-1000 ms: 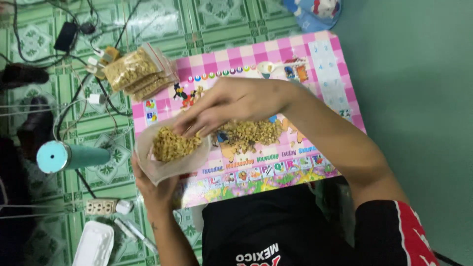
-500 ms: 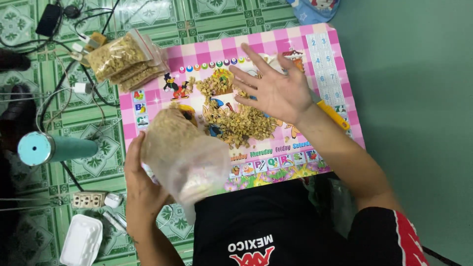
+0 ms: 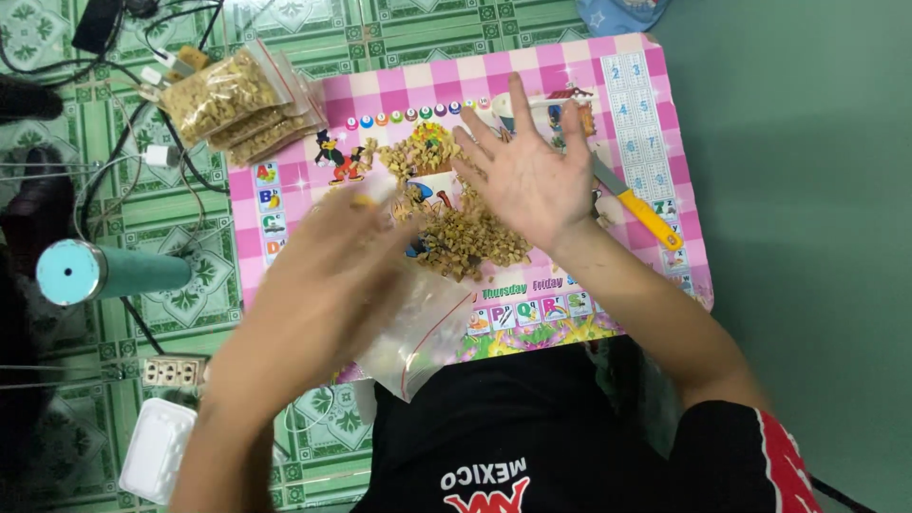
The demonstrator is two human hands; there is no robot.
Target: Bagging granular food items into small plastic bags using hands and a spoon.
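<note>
The blurred left hand grasped a clear zip bag at the pink table's near edge, while the right hand hovered released, fingers spread, above the pellet pile.

**One head-worn view, looking straight down**

The single camera sits on the person's head and faces almost vertically down onto the pink table, close enough that it fills the middle of the frame. The person's torso lies at 6 o'clock, green tiled floor from 8 to 12, plain floor at 3.
</note>
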